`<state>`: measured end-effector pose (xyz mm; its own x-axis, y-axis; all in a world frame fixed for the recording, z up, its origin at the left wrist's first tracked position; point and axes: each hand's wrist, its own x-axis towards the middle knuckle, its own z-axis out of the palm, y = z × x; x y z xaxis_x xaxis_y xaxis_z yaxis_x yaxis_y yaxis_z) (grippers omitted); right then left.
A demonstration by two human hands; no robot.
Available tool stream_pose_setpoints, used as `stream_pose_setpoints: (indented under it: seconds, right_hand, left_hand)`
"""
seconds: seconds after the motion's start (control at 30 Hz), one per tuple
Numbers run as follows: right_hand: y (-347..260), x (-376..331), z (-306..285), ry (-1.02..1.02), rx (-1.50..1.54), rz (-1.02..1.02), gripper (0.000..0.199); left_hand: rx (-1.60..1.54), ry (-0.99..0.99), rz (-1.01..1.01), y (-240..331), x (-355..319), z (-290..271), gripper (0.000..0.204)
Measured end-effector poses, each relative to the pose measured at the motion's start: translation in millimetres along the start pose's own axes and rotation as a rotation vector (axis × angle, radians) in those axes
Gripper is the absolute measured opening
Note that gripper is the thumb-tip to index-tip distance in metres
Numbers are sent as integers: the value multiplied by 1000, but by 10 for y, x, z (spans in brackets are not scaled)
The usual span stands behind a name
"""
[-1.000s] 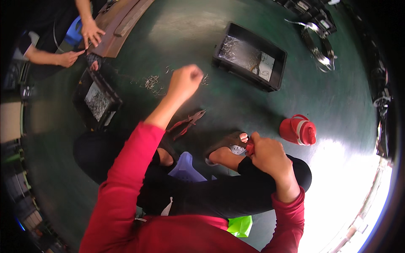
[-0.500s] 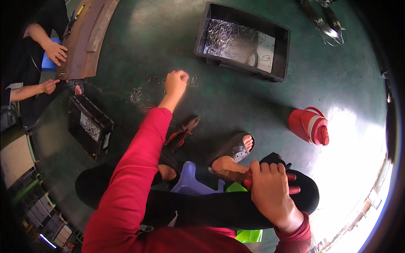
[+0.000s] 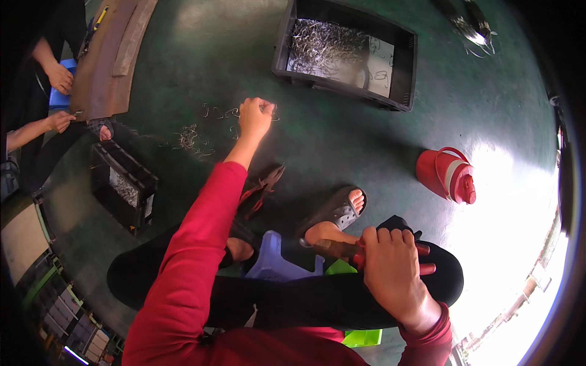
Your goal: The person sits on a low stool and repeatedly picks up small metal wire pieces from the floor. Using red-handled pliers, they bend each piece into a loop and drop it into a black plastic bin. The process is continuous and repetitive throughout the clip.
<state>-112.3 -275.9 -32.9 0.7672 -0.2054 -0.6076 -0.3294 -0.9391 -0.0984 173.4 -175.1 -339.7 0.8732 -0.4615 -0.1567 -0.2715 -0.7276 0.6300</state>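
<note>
My left hand [image 3: 256,119] is low over the floor beyond my feet, its fingers pinched together. Anything between those fingertips is hidden. Small bent wire hooks [image 3: 229,113] lie loose beside it, and a little heap of wire pieces [image 3: 187,137] is to its left. Above my right thigh, my right hand [image 3: 394,271] is wrapped round the red handles of a pair of pliers [image 3: 337,249], whose dark jaws point left. A second pair of red-handled pliers [image 3: 264,188] rests on the floor near my left foot.
A black crate [image 3: 405,73] with many wire pieces stands ahead; a smaller black crate [image 3: 110,199] stands left. On the right are a red jug [image 3: 432,172] and a wire coil [image 3: 473,27]. A co-worker's hands [image 3: 60,78] are by a brown board [image 3: 101,79]. A purple stool [image 3: 268,267] is beneath me.
My left hand stays pinched among the wire hooks, its fingers lower and turned slightly. My right hand keeps the pliers in nearly the same place. The whole view has shifted a little.
</note>
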Motion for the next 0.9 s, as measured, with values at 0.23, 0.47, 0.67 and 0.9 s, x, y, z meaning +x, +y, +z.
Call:
stream_pose_setpoints:
  seconds: [0.23,0.47,0.67,0.9]
  right_hand:
    - [-29,-70,-142,117,454,58,25]
    - [-250,-89,-227,-154,1186,-37,33]
    - [-555,-253,-195,-567,1713,-236,36]
    - [-668,-383,-235,-598,1737,-271,41]
  left_hand:
    - [-947,-179,-155,854,-625,-1222,14]
    - [-1210,-37,65,1529,-1576,-2042,11]
    - [-1195,85,407,1549,-2110,-2302,8]
    - [-1027,166,743,1458,-2319,-2441,11]
